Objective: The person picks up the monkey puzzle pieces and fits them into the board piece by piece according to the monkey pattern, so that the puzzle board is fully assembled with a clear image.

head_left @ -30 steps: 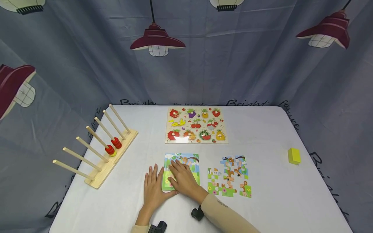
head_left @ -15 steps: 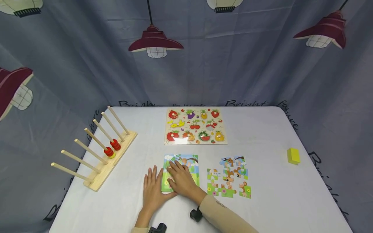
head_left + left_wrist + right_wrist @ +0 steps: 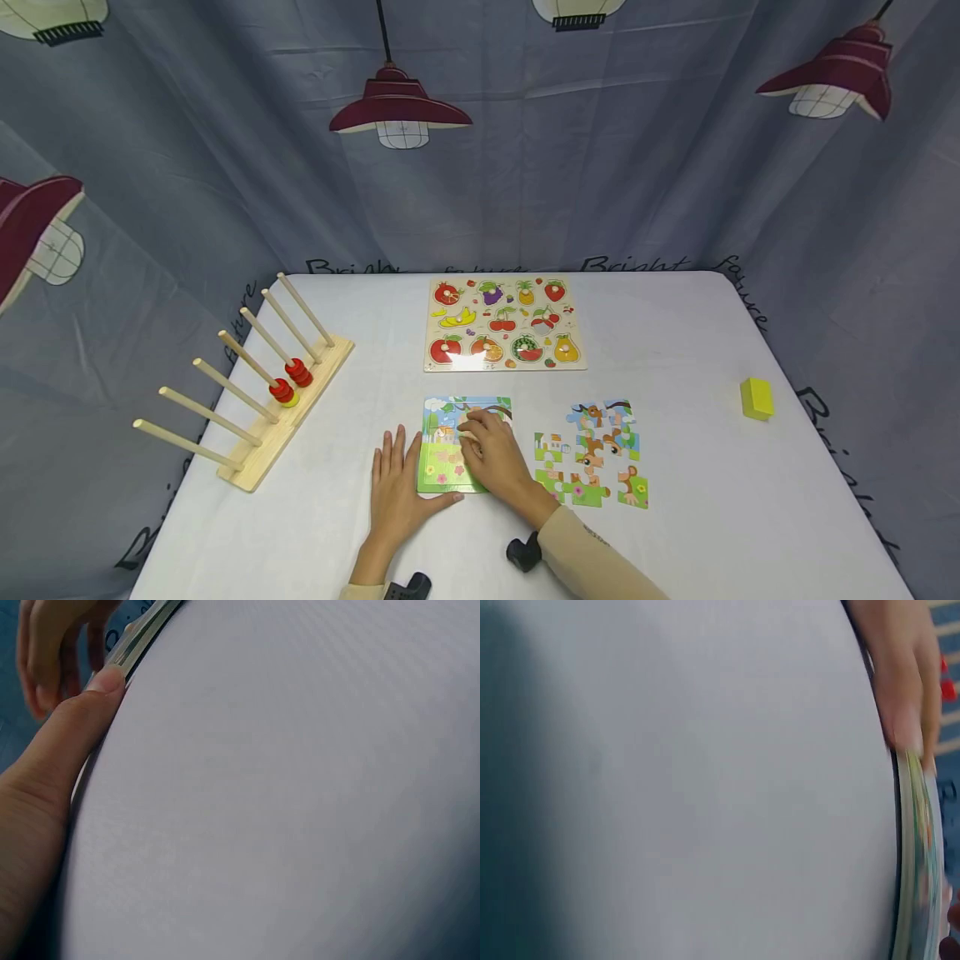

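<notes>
A jigsaw puzzle board (image 3: 441, 467) with a green and blue picture lies flat before me. My left hand (image 3: 396, 487) rests on the table at its left side with fingers straight, and its thumb (image 3: 75, 724) touches the board's near edge. Above the right part of the board hovers my right hand (image 3: 498, 458), its fingers loosely bent and nothing visible between them; it hides part of the picture. To the right lie several loose jigsaw pieces (image 3: 589, 454) showing deer, flowers and grass, some of them joined. The right wrist view shows the board's edge (image 3: 916, 847) under the left hand's fingertips.
A wooden fruit peg puzzle (image 3: 506, 325) lies behind the board. On the left, a wooden peg rack (image 3: 300, 408) carries red rings (image 3: 299, 372) and a yellow one. A yellow block (image 3: 757, 400) sits near the table's right edge.
My right hand has lifted from the board's left-middle and moved right, uncovering the house and flowers in the picture. The left hand keeps its place.
</notes>
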Motion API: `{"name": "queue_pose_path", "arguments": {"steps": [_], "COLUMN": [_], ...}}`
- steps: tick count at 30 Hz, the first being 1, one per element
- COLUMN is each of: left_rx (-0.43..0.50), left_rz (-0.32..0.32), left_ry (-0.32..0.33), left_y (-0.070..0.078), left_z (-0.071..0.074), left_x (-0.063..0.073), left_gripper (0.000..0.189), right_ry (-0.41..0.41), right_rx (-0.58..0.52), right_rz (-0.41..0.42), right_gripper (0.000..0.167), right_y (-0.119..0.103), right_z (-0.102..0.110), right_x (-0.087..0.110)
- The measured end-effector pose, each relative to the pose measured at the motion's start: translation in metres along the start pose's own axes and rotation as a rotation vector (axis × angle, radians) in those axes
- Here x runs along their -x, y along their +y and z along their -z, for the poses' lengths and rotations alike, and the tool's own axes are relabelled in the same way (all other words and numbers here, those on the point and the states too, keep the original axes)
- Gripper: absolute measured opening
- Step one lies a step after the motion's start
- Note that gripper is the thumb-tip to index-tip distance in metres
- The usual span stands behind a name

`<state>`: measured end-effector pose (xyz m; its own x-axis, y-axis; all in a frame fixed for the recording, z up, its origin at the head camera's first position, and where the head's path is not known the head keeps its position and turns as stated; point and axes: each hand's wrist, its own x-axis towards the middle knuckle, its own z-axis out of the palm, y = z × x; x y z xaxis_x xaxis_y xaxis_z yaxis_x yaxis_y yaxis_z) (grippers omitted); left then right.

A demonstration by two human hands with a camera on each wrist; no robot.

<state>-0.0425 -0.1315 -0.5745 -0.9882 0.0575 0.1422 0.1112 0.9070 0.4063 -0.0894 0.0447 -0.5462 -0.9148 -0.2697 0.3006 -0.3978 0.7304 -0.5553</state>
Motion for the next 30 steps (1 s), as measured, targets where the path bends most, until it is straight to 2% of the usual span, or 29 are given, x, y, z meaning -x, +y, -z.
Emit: {"name": "queue_pose_path", "arguments": {"steps": [12,15,22,30], "left_rx": [0.035,0.037,0.043,0.045], "left_rz": [0.018,0.018,0.019,0.02], "left_ry": [-0.018,-0.014,-0.017,-0.015], "left_y": [0.002,0.002,0.002,0.003], "left_z": [0.001,0.001,0.002,0.003], "left_x": [0.0,0.001,0.001,0.001], "left_gripper": [0.117,0.117,0.117,0.117], "right_ry": [0.286,0.33,0.339,0.32], "right_rx": [-0.111,-0.121,-0.11,-0.032], "right_rz": [-0.294,-0.368,-0.515,-0.569], "right_gripper": [0.011,0.013,0.02,0.022], "right_y": [0.064,0.082,0.111,0.124], "right_z": [0.044,0.058,0.084,0.095], "right_x": [0.011,0.015,0.023,0.029]}}
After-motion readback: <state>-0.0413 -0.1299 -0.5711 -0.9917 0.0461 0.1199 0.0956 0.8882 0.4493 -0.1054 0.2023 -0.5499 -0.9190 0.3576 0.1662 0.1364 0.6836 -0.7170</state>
